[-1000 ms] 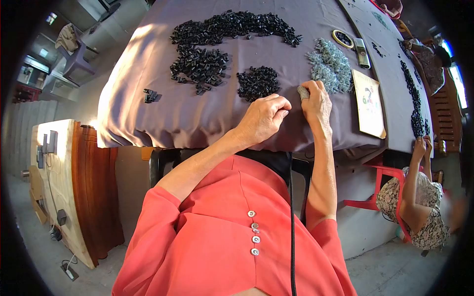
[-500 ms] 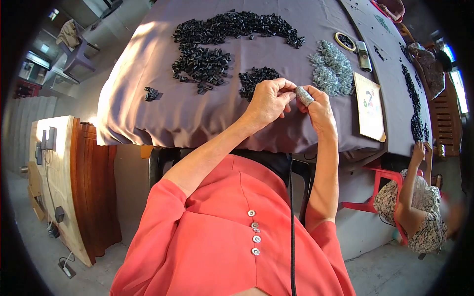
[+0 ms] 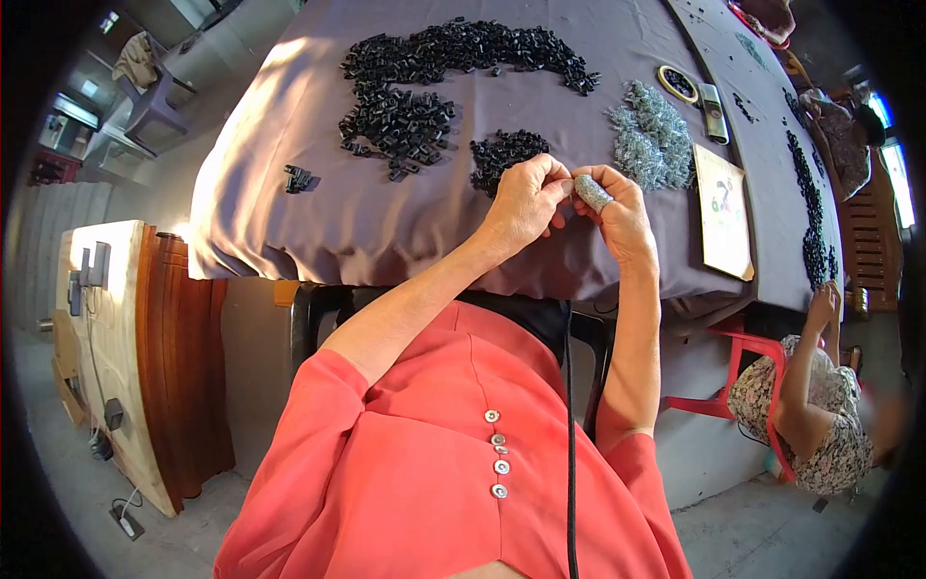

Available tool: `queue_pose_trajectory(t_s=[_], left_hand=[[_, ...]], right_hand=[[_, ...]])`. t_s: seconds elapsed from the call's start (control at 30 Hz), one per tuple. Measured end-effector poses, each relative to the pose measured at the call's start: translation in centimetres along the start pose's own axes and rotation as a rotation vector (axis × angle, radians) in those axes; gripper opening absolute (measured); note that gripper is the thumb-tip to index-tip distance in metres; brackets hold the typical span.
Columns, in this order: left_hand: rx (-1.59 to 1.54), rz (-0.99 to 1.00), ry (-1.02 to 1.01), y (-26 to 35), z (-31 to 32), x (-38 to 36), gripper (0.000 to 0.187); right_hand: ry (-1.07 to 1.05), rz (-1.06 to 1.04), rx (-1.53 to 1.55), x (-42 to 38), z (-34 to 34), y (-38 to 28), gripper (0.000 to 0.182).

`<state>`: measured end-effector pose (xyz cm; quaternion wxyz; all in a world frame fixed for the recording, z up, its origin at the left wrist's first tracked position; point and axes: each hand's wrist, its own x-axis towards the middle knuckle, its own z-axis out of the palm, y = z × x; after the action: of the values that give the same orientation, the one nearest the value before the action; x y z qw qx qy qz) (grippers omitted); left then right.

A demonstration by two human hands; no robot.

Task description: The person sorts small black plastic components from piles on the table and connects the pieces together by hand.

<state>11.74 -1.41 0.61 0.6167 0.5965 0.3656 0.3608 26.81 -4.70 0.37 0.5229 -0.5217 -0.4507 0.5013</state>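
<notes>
Above the front part of the cloth-covered table, my left hand (image 3: 526,201) and my right hand (image 3: 625,222) meet with their fingertips pinched together. Whatever sits between them is too small and hidden to name. A silvery-grey speckled wrap (image 3: 592,194) goes round one digit of my right hand. Just behind my left hand lies a small heap of black pieces (image 3: 497,159), partly covered by it. Beyond my right hand is a pile of clear, silvery small pieces (image 3: 648,135). Larger heaps of short black tube-like pieces (image 3: 395,125) spread farther back.
A few black pieces (image 3: 299,179) lie apart at left. To the right are a tape roll (image 3: 677,84), a small box (image 3: 713,114) and a printed card (image 3: 721,212). Another person (image 3: 805,410) sits on a red chair (image 3: 704,403), hands by a black row (image 3: 812,212).
My joined hands have shifted very slightly, with the right fingers curling closer to the left fingertips. The other person's hands have moved a little at the table edge.
</notes>
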Motion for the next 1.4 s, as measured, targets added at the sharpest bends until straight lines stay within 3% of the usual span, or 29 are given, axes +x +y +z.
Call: queue_pose_trajectory(t_s=[0.33, 0.43, 0.53, 0.63, 0.67, 0.8, 0.9, 1.17, 1.3, 1.4], left_hand=[[-0.083, -0.068, 0.039, -0.4, -0.1, 0.5, 0.019], [-0.075, -0.112, 0.059, 0.1, -0.3, 0.2, 0.022], [-0.123, -0.125, 0.053, 0.0, -0.5, 0.1, 0.022], [-0.139, -0.085, 0.040, 0.0, -0.3, -0.2, 0.022], [-0.155, -0.076, 0.045, 0.0, -0.3, -0.1, 0.021], [-0.213, -0.069, 0.092, 0.4, -0.5, -0.1, 0.021], [-0.265, -0.049, 0.099, 0.9, -0.6, -0.4, 0.021], [-0.238, -0.044, 0.056, 0.1, -1.2, -0.5, 0.020], [-0.081, -0.064, -0.026, 0.2, -2.8, -0.4, 0.025], [0.243, 0.128, 0.191, 0.1, -5.3, -0.1, 0.020]], right_hand=[[-0.041, -0.103, -0.009, 0.0, 0.7, -0.3, 0.021], [0.041, -0.163, -0.216, 0.6, -0.4, 1.0, 0.025], [0.313, -0.115, -0.511, 0.9, -1.5, 1.3, 0.032], [0.483, -0.311, -0.384, 0.6, -1.2, 0.4, 0.035], [0.481, -0.341, -0.328, 0.4, -0.9, -0.3, 0.035], [0.135, -0.228, -0.261, -0.5, 0.4, -1.8, 0.028], [0.051, -0.188, -0.300, -0.6, 2.0, -1.1, 0.022], [0.012, -0.207, -0.279, -0.8, 2.9, -1.0, 0.018], [0.041, -0.247, -0.306, -0.4, 2.9, -0.2, 0.015], [0.121, -0.224, -0.260, -0.3, 2.7, -0.1, 0.015]])
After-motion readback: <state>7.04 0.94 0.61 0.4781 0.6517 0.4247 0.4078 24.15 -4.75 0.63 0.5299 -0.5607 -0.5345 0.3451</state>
